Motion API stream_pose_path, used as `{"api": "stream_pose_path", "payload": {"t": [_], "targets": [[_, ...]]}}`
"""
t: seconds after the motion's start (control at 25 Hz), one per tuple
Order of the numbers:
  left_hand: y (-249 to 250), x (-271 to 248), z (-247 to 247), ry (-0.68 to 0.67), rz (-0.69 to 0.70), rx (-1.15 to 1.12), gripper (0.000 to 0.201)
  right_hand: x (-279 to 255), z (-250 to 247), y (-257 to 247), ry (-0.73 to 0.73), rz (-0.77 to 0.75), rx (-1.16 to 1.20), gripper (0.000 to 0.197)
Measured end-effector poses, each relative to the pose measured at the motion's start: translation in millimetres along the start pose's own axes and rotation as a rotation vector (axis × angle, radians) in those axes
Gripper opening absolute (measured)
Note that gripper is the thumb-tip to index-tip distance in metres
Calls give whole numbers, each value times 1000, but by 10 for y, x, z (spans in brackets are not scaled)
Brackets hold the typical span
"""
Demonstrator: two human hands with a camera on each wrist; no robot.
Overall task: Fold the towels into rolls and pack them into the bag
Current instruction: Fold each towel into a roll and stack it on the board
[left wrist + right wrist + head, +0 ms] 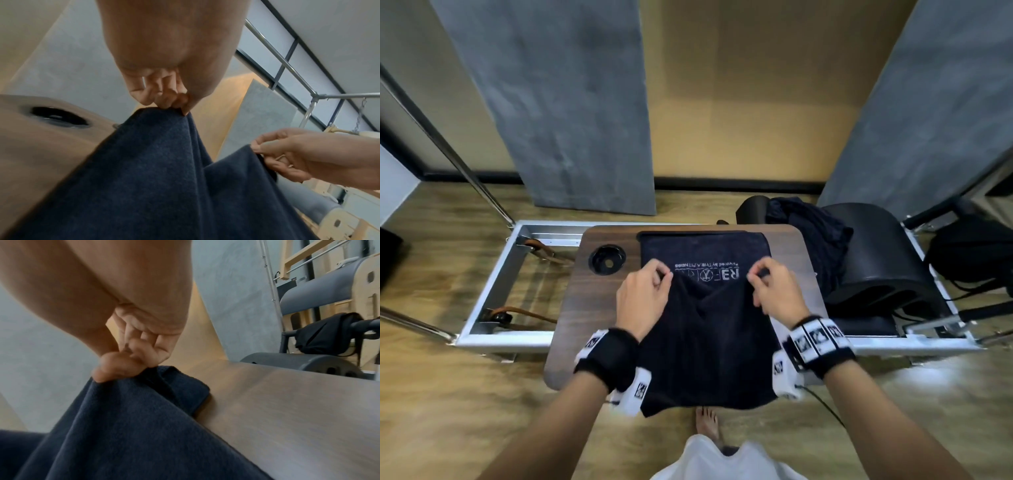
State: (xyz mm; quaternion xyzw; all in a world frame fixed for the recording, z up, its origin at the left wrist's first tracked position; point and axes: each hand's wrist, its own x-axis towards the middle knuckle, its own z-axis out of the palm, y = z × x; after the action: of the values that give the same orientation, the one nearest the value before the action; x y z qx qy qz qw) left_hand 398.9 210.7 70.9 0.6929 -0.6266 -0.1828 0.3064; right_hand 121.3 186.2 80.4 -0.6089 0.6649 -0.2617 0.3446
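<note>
towel: the dark navy towel (705, 329) lies on the wooden table (571, 308), its near end draped over the near edge, its printed far part flat.
left hand: the left hand (643, 294) pinches the left corner of a lifted edge.
right hand: the right hand (774, 291) pinches the right corner, the cloth sagging between them.
handling: looks soft, light and limp, not slippery; best held at both corners, kept taut.
other: more dark cloth (811, 233) heaped at far right.
</note>
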Motion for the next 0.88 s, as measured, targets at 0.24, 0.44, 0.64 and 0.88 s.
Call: {"api": "stream_pose_path", "payload": {"t": [0.24, 0.44, 0.64, 0.88], "targets": [[225, 388, 227, -81, -51, -379, 22, 472, 58, -250, 17, 49, 191, 21], [-463, -218, 267, -161, -255, -69, 23, -158, 93, 531, -132, 340, -100, 34], [-597, -677, 287, -305, -271, 140, 18, -469, 219, 670, -153, 395, -209, 18], [-511, -629, 179, 70, -452, -630, 11, -509, 114, 513, 89, 391, 652, 36]]}}
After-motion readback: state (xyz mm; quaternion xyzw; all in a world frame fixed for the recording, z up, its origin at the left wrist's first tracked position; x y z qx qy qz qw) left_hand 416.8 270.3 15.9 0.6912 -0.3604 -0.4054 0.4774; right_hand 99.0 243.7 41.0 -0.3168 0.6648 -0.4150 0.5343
